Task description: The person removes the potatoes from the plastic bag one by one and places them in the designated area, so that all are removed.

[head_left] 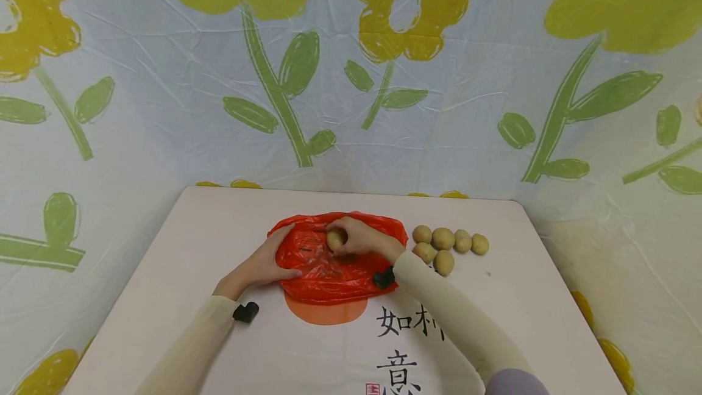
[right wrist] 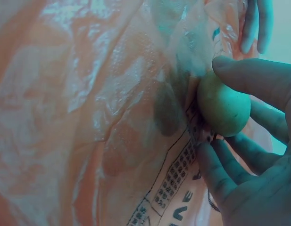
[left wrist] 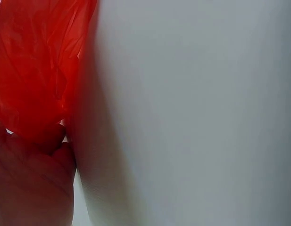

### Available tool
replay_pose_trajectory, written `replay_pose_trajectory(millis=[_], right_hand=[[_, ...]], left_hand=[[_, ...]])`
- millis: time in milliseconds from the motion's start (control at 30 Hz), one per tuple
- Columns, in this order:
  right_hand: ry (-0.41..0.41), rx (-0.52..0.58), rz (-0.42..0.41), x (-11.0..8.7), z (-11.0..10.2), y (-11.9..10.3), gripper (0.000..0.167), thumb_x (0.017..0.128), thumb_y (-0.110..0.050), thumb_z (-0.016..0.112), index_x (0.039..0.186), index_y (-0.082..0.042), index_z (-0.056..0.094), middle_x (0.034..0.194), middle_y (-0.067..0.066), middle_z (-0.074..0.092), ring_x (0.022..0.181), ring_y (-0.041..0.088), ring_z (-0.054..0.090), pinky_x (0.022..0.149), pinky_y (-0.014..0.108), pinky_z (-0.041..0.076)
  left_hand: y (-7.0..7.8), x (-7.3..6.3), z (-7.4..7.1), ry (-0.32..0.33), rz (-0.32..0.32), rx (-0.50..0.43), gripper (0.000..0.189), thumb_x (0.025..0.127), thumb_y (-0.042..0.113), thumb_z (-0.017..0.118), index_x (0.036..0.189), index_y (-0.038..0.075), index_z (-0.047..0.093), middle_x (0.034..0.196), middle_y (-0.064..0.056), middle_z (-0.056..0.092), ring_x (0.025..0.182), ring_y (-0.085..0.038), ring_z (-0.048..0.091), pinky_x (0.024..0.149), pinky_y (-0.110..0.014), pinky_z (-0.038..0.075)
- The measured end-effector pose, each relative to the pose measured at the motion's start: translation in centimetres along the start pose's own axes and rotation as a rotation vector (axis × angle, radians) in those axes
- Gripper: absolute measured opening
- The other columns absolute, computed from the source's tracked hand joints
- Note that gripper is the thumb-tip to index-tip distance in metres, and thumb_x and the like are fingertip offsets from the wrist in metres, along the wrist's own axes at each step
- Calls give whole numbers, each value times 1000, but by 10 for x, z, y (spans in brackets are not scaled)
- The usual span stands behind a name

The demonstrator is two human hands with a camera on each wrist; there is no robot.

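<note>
A crinkled red plastic bag (head_left: 315, 291) lies spread on the table. The left hand (head_left: 269, 261) holds it by the left side, thumb toward the front and fingers toward the back. In the left wrist view, part of that hand (left wrist: 34, 181) shows against the red plastic. Over the bag's middle, the right hand (head_left: 359, 238) grips a potato (head_left: 335, 240) between thumb and fingers. The right wrist view shows this potato (right wrist: 225, 104) close against the plastic, with dark printing beside it. Darker rounded shapes show through the film.
Several loose potatoes (head_left: 443, 238) sit in a cluster right of the bag, beyond the right forearm. The pale table (head_left: 219, 218) carries black written characters and an orange disc (head_left: 326, 314) near the bag's front. A flower-printed cloth (head_left: 439, 108) hangs behind and around the table.
</note>
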State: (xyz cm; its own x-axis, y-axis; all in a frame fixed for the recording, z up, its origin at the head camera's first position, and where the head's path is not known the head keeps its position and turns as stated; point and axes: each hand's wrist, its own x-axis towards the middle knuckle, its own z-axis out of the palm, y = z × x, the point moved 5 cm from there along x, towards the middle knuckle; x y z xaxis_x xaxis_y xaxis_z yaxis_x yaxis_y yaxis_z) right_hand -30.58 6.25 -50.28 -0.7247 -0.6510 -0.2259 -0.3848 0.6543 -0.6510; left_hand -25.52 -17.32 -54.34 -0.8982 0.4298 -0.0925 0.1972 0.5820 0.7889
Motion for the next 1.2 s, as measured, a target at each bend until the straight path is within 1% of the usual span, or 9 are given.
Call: replay_pose_trajectory(millis=[133, 300, 533, 700, 967, 1100, 1200], right_hand=[[9, 8, 6, -2, 0, 2, 60, 89, -17, 81, 144, -13, 58, 143, 12, 52, 116, 23, 53, 101, 41, 54], [20, 11, 0, -3, 0, 2, 59, 89, -14, 81, 144, -11, 58, 142, 15, 51, 114, 25, 53, 101, 42, 54], [38, 15, 28, -3, 2, 4, 58, 89, -16, 81, 143, -13, 59, 141, 13, 52, 115, 24, 53, 102, 41, 54], [53, 19, 32, -2, 3, 7, 58, 88, -19, 82, 142, -13, 61, 140, 13, 53, 114, 24, 55, 101, 41, 55], [69, 40, -8, -3, 3, 4, 57, 88, -19, 83, 141, -11, 61, 136, 13, 55, 112, 23, 55, 101, 41, 53], [81, 48, -22, -5, 4, 1, 57, 88, -18, 82, 141, -10, 61, 135, 13, 56, 113, 23, 55, 101, 40, 53], [95, 50, -25, -6, 3, -2, 58, 88, -18, 82, 141, -10, 60, 136, 11, 56, 114, 22, 53, 101, 39, 54]], left_hand=[[-1, 0, 0, 1, 5, 4, 118, 77, 48, 89, 165, 18, 16, 167, -8, 27, 151, -36, 33, 118, -64, 36], [-1, -1, 0, 6, -1, 0, 117, 77, 47, 89, 165, 19, 17, 167, -7, 27, 150, -36, 33, 117, -64, 36], [1, -2, 0, 2, 0, 0, 116, 78, 45, 88, 165, 18, 17, 167, -9, 27, 150, -37, 33, 117, -64, 36], [3, -3, -1, -3, -5, -10, 116, 78, 46, 87, 165, 17, 16, 167, -10, 27, 150, -38, 34, 116, -65, 38], [2, -3, -1, 3, -29, -22, 115, 78, 45, 88, 165, 17, 17, 166, -11, 30, 150, -39, 33, 116, -65, 37], [3, -3, -2, 5, -23, -20, 115, 79, 45, 87, 165, 16, 17, 166, -13, 30, 150, -40, 33, 115, -65, 37], [3, -2, -2, 6, -22, -21, 115, 79, 45, 87, 165, 16, 17, 166, -11, 31, 149, -39, 34, 115, -65, 38]])
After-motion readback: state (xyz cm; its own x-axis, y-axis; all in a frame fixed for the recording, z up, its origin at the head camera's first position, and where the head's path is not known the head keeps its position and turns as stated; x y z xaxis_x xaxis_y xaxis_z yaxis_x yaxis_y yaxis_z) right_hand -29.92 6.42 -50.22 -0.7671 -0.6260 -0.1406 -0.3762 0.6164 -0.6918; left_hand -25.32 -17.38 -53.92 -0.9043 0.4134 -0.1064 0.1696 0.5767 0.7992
